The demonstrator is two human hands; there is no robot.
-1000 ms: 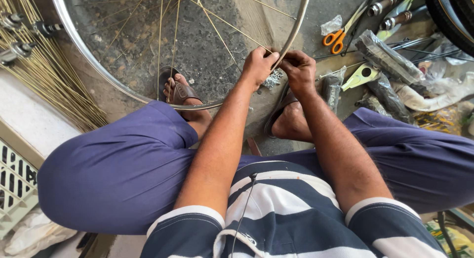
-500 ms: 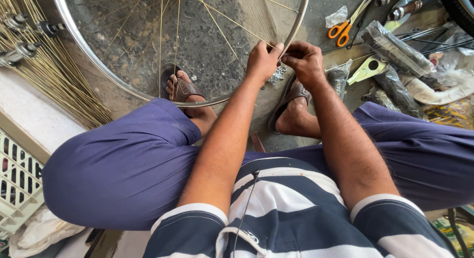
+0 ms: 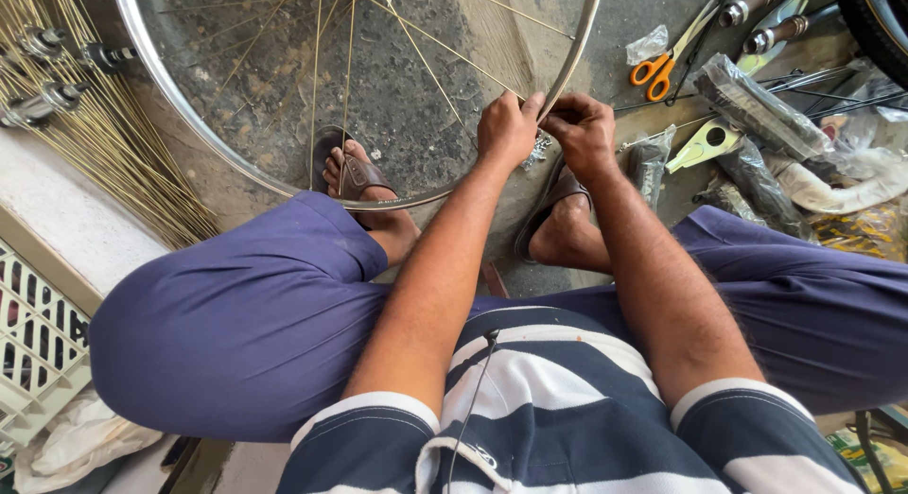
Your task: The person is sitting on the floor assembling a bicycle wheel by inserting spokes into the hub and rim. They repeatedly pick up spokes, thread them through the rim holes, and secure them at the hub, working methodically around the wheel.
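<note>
left hand (image 3: 506, 130) and right hand (image 3: 584, 133) both pinch the wheel rim (image 3: 571, 54) at its near right edge (just above the sandalled feet); what the right fingertips clamp is seemingly a spoke nipple, too small to confirm.

The wheel rim (image 3: 236, 168) is bright polished metal, smooth and glossy, and its thin spokes (image 3: 416, 54) look like brassy wire with a dull shine. The loose bundle of spokes (image 3: 113, 144) toward the floor's left edge has the same yellowish metal look. The floor (image 3: 397, 97) is rough, matt grey concrete, stained and gritty. The scissors (image 3: 662, 64) have glossy orange plastic handles and metal blades. Trousers (image 3: 236, 314) are smooth matt blue cloth; the sandal (image 3: 355, 177) looks like worn brown leather.
</note>
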